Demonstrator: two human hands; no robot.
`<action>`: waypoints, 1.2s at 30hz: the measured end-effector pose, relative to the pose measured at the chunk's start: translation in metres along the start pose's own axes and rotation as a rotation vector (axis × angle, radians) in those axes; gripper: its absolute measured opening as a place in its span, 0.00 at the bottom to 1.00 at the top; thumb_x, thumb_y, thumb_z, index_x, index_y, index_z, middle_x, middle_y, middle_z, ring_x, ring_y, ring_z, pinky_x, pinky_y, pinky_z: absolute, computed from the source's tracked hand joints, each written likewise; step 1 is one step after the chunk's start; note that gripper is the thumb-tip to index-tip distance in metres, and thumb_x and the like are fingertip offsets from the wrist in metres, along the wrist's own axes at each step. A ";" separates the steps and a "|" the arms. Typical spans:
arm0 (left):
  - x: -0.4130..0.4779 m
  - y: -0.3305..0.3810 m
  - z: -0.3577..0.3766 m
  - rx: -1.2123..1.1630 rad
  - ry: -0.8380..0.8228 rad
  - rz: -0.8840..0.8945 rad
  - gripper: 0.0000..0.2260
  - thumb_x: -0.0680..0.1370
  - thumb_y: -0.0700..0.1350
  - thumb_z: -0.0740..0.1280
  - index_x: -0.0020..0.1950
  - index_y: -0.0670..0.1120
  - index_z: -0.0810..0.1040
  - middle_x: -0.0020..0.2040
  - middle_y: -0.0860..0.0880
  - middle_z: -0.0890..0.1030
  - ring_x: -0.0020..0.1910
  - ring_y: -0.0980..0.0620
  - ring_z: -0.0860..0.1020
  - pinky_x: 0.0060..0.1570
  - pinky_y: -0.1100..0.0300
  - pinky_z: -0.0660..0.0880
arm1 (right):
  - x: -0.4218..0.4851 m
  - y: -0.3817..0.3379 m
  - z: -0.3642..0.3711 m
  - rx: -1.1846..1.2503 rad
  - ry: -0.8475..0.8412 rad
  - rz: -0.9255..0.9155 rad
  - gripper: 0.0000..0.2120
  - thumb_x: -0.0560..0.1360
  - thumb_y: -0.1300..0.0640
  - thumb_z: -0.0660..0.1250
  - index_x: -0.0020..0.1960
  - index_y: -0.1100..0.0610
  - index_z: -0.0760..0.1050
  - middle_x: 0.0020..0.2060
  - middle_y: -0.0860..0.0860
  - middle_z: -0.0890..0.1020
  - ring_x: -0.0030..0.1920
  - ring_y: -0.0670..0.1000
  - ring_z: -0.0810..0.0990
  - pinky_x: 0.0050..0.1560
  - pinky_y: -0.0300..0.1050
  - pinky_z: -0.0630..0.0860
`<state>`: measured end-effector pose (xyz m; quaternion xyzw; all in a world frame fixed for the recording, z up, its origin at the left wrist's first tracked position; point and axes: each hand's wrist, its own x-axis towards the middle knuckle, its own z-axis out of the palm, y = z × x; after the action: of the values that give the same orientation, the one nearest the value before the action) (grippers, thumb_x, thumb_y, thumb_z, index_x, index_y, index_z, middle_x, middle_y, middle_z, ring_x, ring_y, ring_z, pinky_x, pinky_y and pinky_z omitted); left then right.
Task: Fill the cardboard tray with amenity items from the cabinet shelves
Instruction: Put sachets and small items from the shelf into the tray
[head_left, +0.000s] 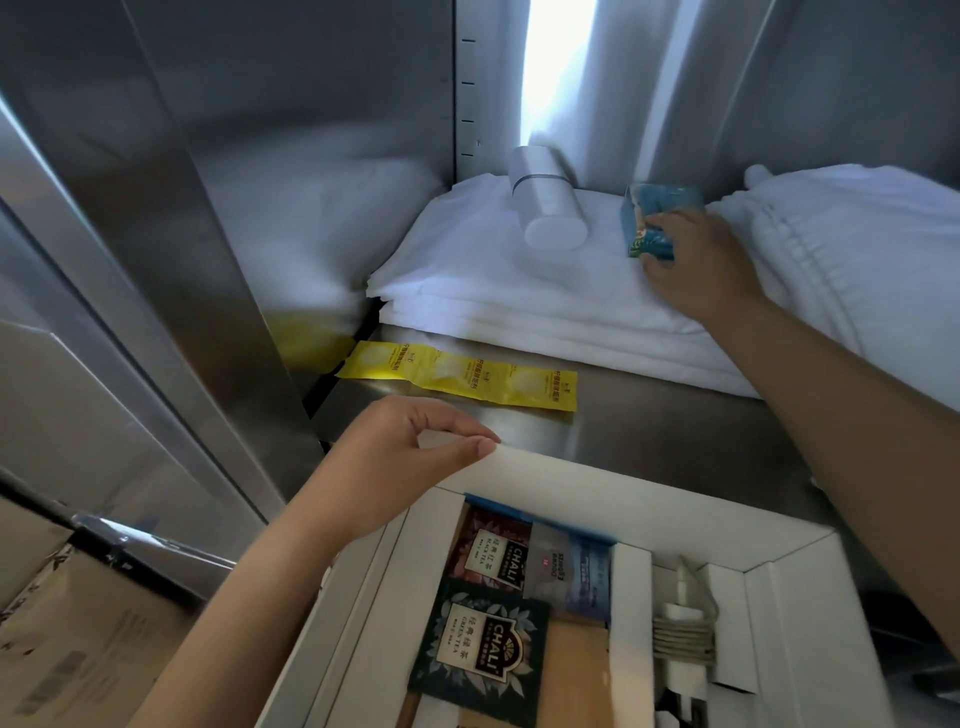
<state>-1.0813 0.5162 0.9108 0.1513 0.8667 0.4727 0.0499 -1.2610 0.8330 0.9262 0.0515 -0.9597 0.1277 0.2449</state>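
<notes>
A white cardboard tray (561, 470) with dividers sits at the lower middle, against the front of a steel shelf. In it lie a black tea sachet (493, 551), a green tea sachet (480, 647), a blue-grey sachet (569, 574) and a coiled cable with a white plug (683, 631). My left hand (400, 457) pinches the tray's far left rim. My right hand (696, 260) reaches into the cabinet and grips a small blue box (657, 208) that rests on folded white linen (519, 291).
A white cylinder (548, 205) lies on the linen beside the box. A strip of yellow sachets (462, 376) lies on the steel shelf (649, 426). Thick white bedding (852, 244) fills the right. An open steel door (156, 260) stands left, with cardboard boxes (67, 639) below.
</notes>
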 end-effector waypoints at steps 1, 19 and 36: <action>0.000 0.000 0.000 -0.002 0.001 -0.001 0.04 0.74 0.51 0.70 0.46 0.58 0.84 0.44 0.65 0.83 0.48 0.67 0.78 0.46 0.72 0.69 | -0.003 -0.001 0.000 -0.003 -0.001 -0.003 0.22 0.75 0.57 0.66 0.67 0.61 0.72 0.63 0.58 0.75 0.62 0.61 0.72 0.61 0.53 0.72; 0.000 -0.001 0.000 0.015 -0.007 0.007 0.05 0.74 0.51 0.69 0.47 0.57 0.84 0.45 0.65 0.82 0.48 0.68 0.77 0.45 0.73 0.69 | 0.007 -0.018 0.002 0.040 0.105 0.224 0.23 0.71 0.47 0.72 0.60 0.59 0.73 0.63 0.59 0.70 0.65 0.60 0.66 0.60 0.53 0.68; 0.000 -0.001 0.000 -0.010 -0.011 0.005 0.04 0.74 0.49 0.70 0.46 0.57 0.84 0.44 0.64 0.83 0.48 0.66 0.78 0.45 0.73 0.70 | 0.003 -0.006 -0.002 0.120 -0.034 0.265 0.29 0.69 0.50 0.69 0.67 0.59 0.68 0.64 0.58 0.69 0.63 0.60 0.68 0.61 0.54 0.70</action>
<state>-1.0818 0.5162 0.9098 0.1558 0.8636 0.4765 0.0542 -1.2618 0.8274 0.9311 -0.0589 -0.9528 0.2152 0.2061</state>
